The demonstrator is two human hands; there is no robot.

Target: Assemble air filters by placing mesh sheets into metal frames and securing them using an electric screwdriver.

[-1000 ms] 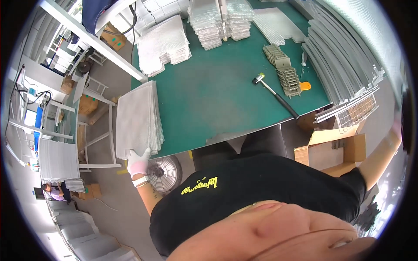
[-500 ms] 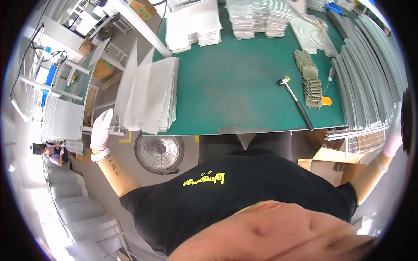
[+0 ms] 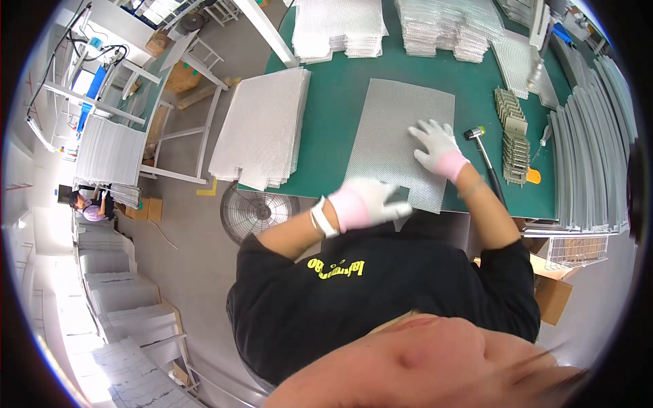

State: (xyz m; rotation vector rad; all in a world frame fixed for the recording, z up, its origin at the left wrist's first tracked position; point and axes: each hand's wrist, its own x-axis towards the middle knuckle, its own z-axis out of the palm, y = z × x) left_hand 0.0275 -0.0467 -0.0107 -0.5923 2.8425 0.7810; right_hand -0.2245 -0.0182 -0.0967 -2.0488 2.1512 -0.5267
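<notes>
A perforated grey-white mesh sheet (image 3: pixel 394 122) lies flat in front of me, with a cut-out in its near edge. My right hand (image 3: pixel 439 153), in a white glove with a pink cuff, rests palm down on its right part with the fingers spread. At the near edge of the sheet is my left hand (image 3: pixel 371 202), gloved the same way. Its fingers are stretched out to the right with nothing seen in them. Just right of the sheet lies a hammer (image 3: pixel 479 139) with a black grip, partly behind my right forearm.
A stack of white mesh sheets (image 3: pixel 262 122) overhangs the left of the green table (image 3: pixel 330 102). More stacks (image 3: pixel 340 27) stand at the back. Grey slotted pieces (image 3: pixel 515 139), a screwdriver (image 3: pixel 545 136) and long grey strips (image 3: pixel 588 156) line the right. A fan (image 3: pixel 258 214) stands below.
Both hands have come in from far out at the sides to the middle. A mesh sheet now lies there. The fanned sheets of the left stack lie together now.
</notes>
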